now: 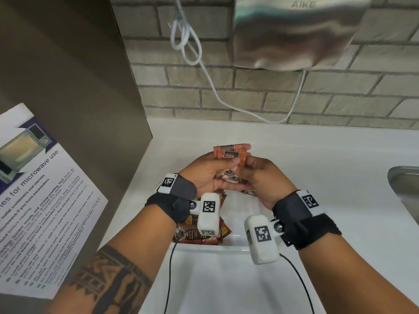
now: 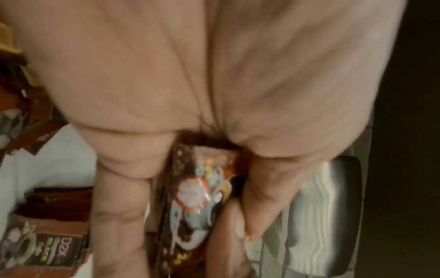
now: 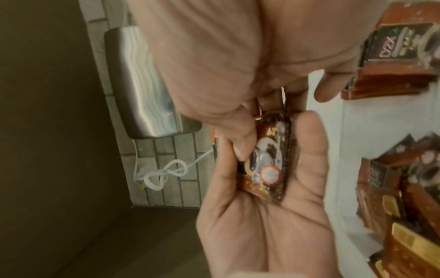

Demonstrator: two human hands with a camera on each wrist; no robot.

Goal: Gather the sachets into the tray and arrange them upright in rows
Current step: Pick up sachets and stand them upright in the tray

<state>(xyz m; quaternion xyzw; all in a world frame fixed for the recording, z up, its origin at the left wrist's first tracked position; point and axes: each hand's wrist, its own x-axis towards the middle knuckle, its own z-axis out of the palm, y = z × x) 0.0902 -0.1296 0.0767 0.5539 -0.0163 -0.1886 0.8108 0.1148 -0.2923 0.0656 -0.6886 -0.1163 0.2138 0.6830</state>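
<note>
Nearest the viewer lies the shallow white plastic tray (image 1: 226, 247), whose front rim crosses the head view under the wrist cameras; in it rests a loose heap of brown and red coffee sachets (image 1: 192, 234), lying flat and overlapping rather than standing, so the rows are, by my reading, hardly begun. Above and beyond that heap the two hands meet over the white countertop (image 1: 317, 159). The left hand (image 1: 204, 172) has its fingers and thumb curled round a small stack of red-orange foil sachets (image 1: 231, 152), faces together and top edges fanned upward, probably so they can be squared into one bundle before going down on edge. The right hand (image 1: 260, 180) pinches the same stack from the other side, thumb against its front; it seems to be adding or aligning a sachet. The right wrist view shows a sachet printed with a cup lying in the left palm under the right thumb. How many sachets the stack holds cannot be counted, and the tray's far part is hidden behind the hands and wrist straps. Farther off, a steel sink (image 1: 405, 189) is cut by the right edge, a laminated microwave notice (image 1: 40, 196) hangs on the left panel, and a brushed-metal hand dryer (image 1: 292, 32) with its knotted white cable (image 1: 188, 41) sits on the brick wall.
</note>
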